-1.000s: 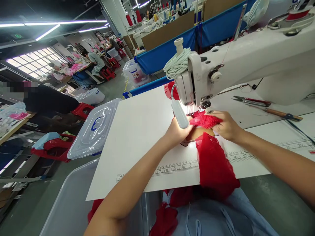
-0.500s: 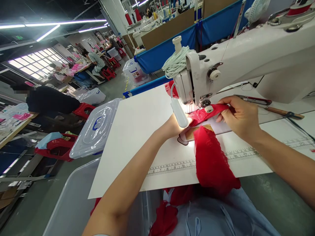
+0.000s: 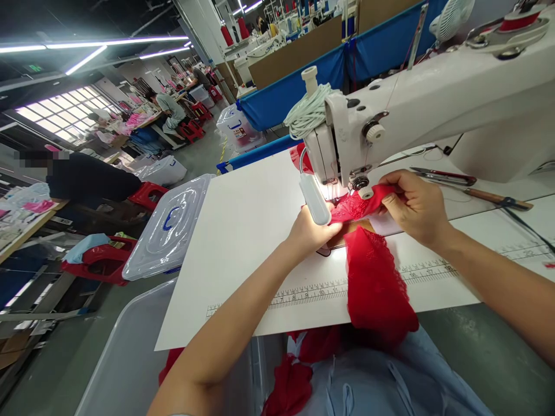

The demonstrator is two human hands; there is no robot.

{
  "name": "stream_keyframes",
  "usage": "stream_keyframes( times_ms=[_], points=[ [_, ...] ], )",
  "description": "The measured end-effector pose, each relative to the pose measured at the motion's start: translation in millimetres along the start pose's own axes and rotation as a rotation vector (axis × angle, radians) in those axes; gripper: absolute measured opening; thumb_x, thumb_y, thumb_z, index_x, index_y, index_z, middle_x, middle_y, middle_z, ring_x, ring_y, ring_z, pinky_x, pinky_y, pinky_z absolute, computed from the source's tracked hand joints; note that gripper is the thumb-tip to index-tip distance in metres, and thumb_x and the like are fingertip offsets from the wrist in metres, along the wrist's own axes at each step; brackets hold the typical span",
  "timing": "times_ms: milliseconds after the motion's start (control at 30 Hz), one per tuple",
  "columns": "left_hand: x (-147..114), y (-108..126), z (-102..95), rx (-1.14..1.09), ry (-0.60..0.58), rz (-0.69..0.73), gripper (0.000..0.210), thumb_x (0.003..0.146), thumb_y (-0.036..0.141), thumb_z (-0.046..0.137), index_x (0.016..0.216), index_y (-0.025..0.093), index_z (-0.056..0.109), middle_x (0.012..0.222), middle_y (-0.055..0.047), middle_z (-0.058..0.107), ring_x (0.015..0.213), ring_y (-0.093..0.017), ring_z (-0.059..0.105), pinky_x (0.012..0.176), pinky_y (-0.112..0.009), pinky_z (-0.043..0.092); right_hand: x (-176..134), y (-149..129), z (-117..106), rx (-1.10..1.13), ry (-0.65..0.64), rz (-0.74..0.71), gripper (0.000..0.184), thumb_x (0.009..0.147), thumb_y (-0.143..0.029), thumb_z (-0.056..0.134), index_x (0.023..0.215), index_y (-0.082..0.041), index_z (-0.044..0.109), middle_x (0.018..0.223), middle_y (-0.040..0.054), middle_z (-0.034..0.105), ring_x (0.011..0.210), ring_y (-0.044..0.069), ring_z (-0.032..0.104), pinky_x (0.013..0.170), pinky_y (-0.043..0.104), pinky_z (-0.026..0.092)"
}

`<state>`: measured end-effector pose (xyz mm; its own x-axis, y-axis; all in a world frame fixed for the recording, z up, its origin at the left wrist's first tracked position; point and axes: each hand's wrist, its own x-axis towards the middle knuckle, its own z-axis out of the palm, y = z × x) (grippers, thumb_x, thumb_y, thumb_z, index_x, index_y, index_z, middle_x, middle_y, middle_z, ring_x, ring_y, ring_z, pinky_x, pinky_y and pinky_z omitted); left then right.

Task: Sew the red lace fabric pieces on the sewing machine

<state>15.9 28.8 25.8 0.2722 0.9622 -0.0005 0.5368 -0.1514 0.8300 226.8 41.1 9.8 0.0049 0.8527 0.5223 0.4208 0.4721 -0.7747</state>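
Red lace fabric [image 3: 358,205] lies under the needle area of a white sewing machine [image 3: 416,104]. My right hand [image 3: 414,205] pinches its right end between thumb and fingers. At the left end of that strip, my left hand [image 3: 310,231] closes on the lace, with part of the fingers hidden behind the small lamp [image 3: 314,199]. A wider piece of red fabric [image 3: 377,283] hangs over the table's front edge toward my lap, where more red fabric [image 3: 288,387] is bunched.
Tweezers or snips [image 3: 446,176] and a wooden-handled tool [image 3: 498,197] lie right of my right hand. The white table [image 3: 243,231] carries a printed ruler along its front. A clear lidded bin [image 3: 169,225] stands at left. Other people sit at tables further back.
My left hand has shifted slightly toward me, its thumb now showing along the lace. The right hand has moved a little left, still pinching the fabric.
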Motion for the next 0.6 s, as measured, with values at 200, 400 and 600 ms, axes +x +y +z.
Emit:
stream_keyframes(
  times_ms=[200,400,600],
  points=[
    [1,8,-17.8,0.093,-0.122,0.095,0.027,0.080,0.009,0.051,0.062,0.021,0.035,0.061,0.003,0.041,0.057,-0.010,0.040,0.053,-0.024,0.035,-1,0,-1,-0.005,-0.019,-0.037,0.008,0.084,-0.028,0.055,0.087,-0.022,0.058,0.072,0.0003,0.068,0.056,0.013,0.064,0.053,0.024,0.049],
    [4,7,-22.2,0.262,-0.155,0.190,0.025,0.079,0.005,0.043,0.064,0.021,0.034,0.063,0.003,0.042,0.059,-0.011,0.041,0.056,-0.024,0.035,1,5,-6,-0.013,-0.215,-0.200,0.014,0.078,-0.028,0.063,0.092,-0.023,0.061,0.081,0.0018,0.070,0.069,0.015,0.065,0.060,0.025,0.051],
    [-8,-3,-9.2,0.570,-0.050,0.356,0.020,0.079,0.007,0.044,0.064,0.020,0.041,0.065,0.001,0.049,0.062,-0.013,0.045,0.057,-0.024,0.038,-4,18,-4,-0.377,-0.383,-0.586,0.036,0.078,-0.007,0.046,0.107,-0.022,0.063,0.087,0.0038,0.061,0.062,0.014,0.053,0.049,0.024,0.033]
  ],
)
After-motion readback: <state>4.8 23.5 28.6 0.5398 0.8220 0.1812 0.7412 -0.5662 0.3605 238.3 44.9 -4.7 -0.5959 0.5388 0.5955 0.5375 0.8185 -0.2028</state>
